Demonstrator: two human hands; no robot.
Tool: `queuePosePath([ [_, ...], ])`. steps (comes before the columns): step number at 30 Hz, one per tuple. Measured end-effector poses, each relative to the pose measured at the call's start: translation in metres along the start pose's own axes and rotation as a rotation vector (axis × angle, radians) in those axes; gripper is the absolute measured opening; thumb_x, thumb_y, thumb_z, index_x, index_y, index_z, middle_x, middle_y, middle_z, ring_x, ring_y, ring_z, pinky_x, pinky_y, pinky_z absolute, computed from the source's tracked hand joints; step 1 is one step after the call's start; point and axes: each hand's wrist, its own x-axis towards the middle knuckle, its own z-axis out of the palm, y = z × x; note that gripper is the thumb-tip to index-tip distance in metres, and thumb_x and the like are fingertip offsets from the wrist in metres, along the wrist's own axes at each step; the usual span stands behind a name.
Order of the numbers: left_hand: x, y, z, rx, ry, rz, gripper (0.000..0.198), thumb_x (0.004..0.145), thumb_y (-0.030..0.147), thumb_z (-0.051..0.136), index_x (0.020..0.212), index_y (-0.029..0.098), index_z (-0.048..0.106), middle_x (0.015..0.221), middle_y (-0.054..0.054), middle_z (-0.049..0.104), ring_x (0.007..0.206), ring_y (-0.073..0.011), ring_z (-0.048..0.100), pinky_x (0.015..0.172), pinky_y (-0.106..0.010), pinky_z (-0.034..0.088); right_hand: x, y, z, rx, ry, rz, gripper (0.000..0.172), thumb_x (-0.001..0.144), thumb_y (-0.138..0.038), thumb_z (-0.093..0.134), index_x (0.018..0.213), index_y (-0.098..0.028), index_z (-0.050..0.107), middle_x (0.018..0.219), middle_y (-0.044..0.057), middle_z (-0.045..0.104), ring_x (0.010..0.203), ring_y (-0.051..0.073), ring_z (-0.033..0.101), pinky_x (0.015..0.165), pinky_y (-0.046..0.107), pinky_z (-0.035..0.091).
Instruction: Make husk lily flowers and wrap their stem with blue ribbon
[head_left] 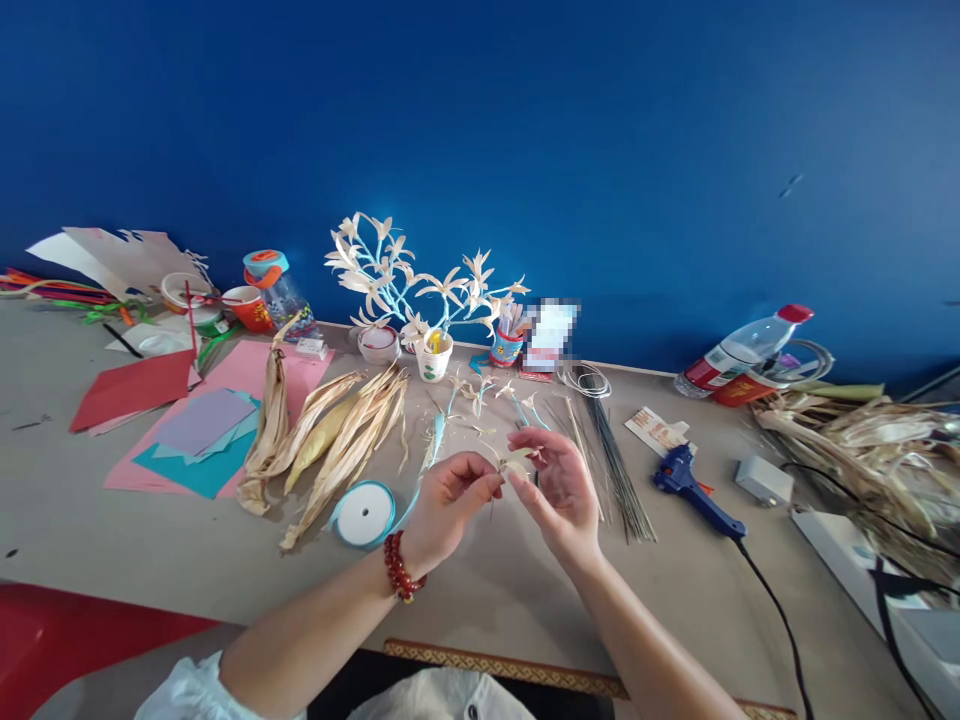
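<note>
Between my two hands is a small pale corn husk flower (516, 462) with a thin wire stem that shows below my fingers. My left hand (450, 500), with a red bead bracelet at the wrist, pinches it at the base. The curled fingers and thumb of my right hand (561, 495) close on its pale petals. Just beyond lie several small husk flowers (480, 395) on blue-wrapped stems. A roll of light blue ribbon (364, 514) rests left of my left wrist. Behind, a white cup (433, 360) holds a branching spray of husk flowers (375, 265).
Dried corn husks (349, 430) and coloured paper (199, 430) lie to the left. On the right are a bundle of wires (619, 470), a blue glue gun (694, 490) with its cord, a plastic bottle (742, 350) and a power strip (847, 560). A blue wall (480, 120) stands behind.
</note>
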Motion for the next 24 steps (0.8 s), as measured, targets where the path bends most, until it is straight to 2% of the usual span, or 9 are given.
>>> queuePosePath([
  [6,-0.0004,0.0022,0.0013,0.011,-0.029,0.002,0.02,0.085,0.035,0.066,0.079,0.016,0.063,0.075,-0.002,0.061,0.073,-0.014,0.054,0.072,-0.027,0.044,-0.0004,0.0027,0.0013,-0.057,0.0,0.007,0.037,0.086,-0.026,0.068,0.12,-0.025,0.056,0.113,0.01,0.062,0.099,0.023,0.061,0.089,0.044,0.05],
  [17,0.0003,0.0042,0.0019,-0.008,-0.028,-0.032,0.023,0.082,0.038,0.069,0.076,0.016,0.063,0.071,-0.002,0.061,0.071,-0.0139,0.054,0.069,-0.027,0.044,0.0,0.0005,0.0002,-0.028,-0.018,-0.006,0.037,0.086,-0.022,0.066,0.121,-0.025,0.056,0.114,0.009,0.062,0.101,0.022,0.06,0.091,0.043,0.051],
  [24,-0.0004,0.0001,0.0006,0.023,-0.045,0.014,0.02,0.085,0.035,0.067,0.078,0.017,0.064,0.075,-0.002,0.061,0.074,-0.0145,0.055,0.072,-0.027,0.044,-0.0004,0.0014,-0.0028,-0.02,-0.033,-0.027,0.037,0.087,-0.028,0.065,0.123,-0.025,0.055,0.115,0.01,0.062,0.101,0.023,0.06,0.091,0.043,0.051],
])
